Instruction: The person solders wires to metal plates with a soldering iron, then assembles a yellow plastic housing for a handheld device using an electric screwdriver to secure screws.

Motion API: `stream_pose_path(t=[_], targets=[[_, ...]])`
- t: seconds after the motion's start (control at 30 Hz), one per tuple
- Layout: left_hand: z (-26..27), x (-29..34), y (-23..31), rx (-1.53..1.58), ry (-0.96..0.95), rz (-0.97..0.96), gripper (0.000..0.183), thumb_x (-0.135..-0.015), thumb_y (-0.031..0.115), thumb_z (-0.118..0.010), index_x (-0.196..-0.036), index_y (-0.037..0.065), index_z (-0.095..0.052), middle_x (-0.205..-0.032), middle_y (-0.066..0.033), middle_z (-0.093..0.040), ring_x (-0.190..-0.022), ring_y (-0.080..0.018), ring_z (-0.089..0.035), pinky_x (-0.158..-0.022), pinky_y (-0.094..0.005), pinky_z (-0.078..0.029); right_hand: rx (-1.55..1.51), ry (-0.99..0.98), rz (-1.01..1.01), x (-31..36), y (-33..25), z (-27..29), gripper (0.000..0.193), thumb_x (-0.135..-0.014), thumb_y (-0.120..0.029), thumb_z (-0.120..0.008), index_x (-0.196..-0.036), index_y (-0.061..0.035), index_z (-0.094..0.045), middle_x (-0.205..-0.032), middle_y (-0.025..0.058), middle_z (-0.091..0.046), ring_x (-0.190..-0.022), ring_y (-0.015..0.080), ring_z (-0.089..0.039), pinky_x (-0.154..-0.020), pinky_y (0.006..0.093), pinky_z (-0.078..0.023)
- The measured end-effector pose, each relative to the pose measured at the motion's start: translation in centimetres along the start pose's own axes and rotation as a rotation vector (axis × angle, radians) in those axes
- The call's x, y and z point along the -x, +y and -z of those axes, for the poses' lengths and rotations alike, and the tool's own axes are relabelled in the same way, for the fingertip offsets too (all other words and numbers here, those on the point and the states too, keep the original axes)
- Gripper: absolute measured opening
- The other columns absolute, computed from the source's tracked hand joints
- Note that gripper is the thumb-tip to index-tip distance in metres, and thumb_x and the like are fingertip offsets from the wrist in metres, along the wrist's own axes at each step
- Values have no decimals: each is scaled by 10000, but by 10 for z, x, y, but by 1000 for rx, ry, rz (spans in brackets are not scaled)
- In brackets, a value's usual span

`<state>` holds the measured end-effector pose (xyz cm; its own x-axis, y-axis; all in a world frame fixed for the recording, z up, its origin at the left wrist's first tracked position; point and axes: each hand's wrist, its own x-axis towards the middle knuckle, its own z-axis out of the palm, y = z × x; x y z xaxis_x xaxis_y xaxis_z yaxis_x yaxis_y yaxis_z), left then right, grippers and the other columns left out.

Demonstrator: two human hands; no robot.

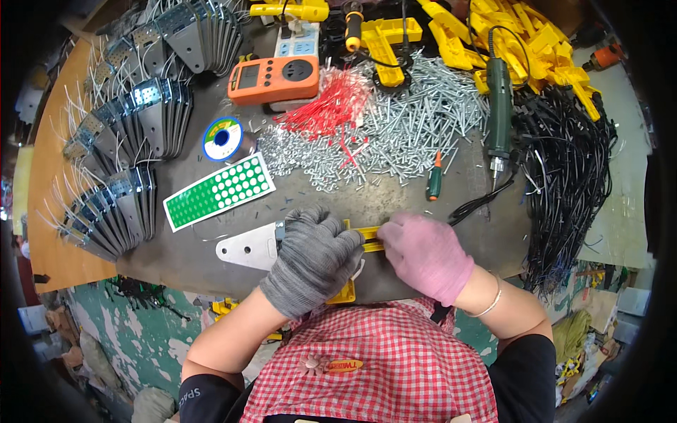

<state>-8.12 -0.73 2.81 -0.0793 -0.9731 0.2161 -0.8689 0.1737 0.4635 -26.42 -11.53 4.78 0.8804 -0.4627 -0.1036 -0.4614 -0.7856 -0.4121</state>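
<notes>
My left hand (314, 259), in a grey knitted glove, is closed over a yellow plastic handle shell (343, 292). A flat silver metal plate (248, 247) with two holes sticks out to the left from under that hand. In a pink glove, my right hand (429, 255) has its fingertips together at the right end of the yellow shell's narrow grip (371, 238). Whether those fingers also hold a small part is hidden. A bit of white wire shows below my left hand.
Beyond my hands lie a sticker sheet (220, 192), solder reel (223, 139), loose screws (430, 99), red sleeves (328, 106) and an orange meter (273, 80). Metal plates (113, 211) stack left. At right are a small screwdriver (434, 180), an electric screwdriver (499, 106), black cables (568, 176) and yellow shells (508, 35).
</notes>
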Motion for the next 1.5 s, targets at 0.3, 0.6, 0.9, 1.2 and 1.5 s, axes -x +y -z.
stream_pose_path(t=[0.3, 0.6, 0.9, 1.2, 1.5], targets=[[8, 60, 24, -334, -95, -142, 331, -743, 233, -665, -1042, 101, -714, -1129, -53, -699, -1124, -243, -605, -910, -478, -371, -203, 17, 70, -13, -3, -9, 129, -836, -119, -616, -914, -31, -562, -854, 163, -614, -818, 368, -655, -684, 461, -553], [-23, 92, 27, -296, 148, -68, 252, -760, 224, -720, -995, 133, -705, -1175, -104, -717, -1129, -285, -630, -1053, -398, -410, -343, -18, 93, -37, -24, -17, 134, -842, -153, -632, -875, -36, -576, -824, 167, -637, -768, 398, -651, -683, 482, -530], [-16, 85, 21, -299, 72, -86, 255, -765, 272, -716, -990, 153, -712, -1173, -74, -702, -1133, -278, -633, -960, -427, -452, -416, -116, -15, -51, -19, -10, 130, -829, -164, -642, -923, -75, -660, -790, 151, -647, -753, 362, -658, -647, 477, -530], [-6, 75, 17, -248, 29, -66, 294, -780, 348, -742, -976, 130, -725, -1170, -35, -692, -1114, -212, -643, -881, -521, -402, -59, -94, 238, -34, -21, -4, 121, -875, -197, -614, -954, -138, -683, -755, 96, -594, -716, 297, -677, -595, 418, -551], [-4, 71, 17, -248, -4, -64, 274, -802, 346, -714, -974, 132, -711, -1173, -73, -693, -1141, -244, -650, -852, -536, -412, -233, 64, 246, -41, -9, -19, 154, -866, -182, -603, -994, -137, -676, -747, 86, -596, -706, 285, -673, -590, 411, -550]])
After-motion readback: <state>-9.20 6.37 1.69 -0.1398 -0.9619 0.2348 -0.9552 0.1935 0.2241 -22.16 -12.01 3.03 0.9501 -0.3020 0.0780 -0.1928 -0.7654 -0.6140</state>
